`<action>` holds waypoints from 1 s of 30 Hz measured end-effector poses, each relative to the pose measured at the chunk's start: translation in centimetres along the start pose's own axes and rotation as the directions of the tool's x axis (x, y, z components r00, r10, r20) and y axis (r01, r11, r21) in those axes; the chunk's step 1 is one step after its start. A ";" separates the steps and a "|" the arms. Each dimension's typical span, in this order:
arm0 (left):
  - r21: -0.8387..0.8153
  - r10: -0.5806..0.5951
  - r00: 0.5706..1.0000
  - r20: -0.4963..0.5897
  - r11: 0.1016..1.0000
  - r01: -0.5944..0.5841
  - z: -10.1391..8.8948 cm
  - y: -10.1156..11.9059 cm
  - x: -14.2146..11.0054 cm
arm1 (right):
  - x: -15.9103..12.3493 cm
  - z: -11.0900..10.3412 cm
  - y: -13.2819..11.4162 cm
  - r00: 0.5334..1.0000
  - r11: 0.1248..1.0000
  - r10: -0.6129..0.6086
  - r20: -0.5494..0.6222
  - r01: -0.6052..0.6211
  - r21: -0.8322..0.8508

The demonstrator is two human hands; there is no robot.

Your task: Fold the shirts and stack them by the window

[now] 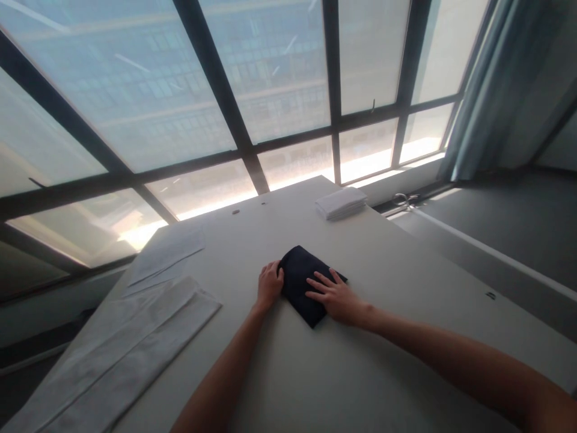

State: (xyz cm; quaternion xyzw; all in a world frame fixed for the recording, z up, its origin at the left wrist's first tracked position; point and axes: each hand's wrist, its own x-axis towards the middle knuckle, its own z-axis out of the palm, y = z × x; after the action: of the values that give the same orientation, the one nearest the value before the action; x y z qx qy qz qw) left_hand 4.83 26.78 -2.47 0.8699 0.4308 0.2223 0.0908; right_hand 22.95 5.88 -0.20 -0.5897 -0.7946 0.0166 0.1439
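Currently, head view: the cloth (pixel 296 276) lies on the table (pixel 383 264), your right hand (pixel 336 297) spread over it, gripping nothing; your left hand (pixel 270 285) curls at its left edge, pinch unclear. Uneven pressure could crease or skew it.

No legible text (nor numbers).

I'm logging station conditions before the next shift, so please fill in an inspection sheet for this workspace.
Surface: white table, with a small dark mark toward its right side.
Job's things: dark folded cloth, on the table.
Clutter: white folded stack toward the far edge; long white cloth at left.
Hands: left hand at the dark cloth's left edge; right hand spread on top.
Cables: nothing seen.
Surroundings: dark-framed windows beyond; curtain at right.
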 end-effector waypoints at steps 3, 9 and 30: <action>-0.020 -0.016 1.000 -0.010 1.000 0.015 0.0 0.7 -1.5 | -1.2 -1.0 4.8 1.000 0.996 0.012 -0.012 -0.013 -0.093; -0.277 -0.112 0.992 0.067 0.952 0.126 0.2 2.9 -3.0 | -3.4 -1.9 10.6 0.883 0.920 0.384 -0.268 -0.391 0.031; -0.272 -0.118 0.903 0.413 0.930 0.247 -3.1 5.1 -3.0 | -3.0 -3.4 9.1 0.508 -0.051 0.750 0.424 -0.594 0.803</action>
State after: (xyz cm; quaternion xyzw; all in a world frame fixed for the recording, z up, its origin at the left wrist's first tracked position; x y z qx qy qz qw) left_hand 5.43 21.13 1.15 0.8256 0.4430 0.1017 0.3344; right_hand 33.09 5.39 0.67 -0.7180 -0.2356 0.4632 0.4630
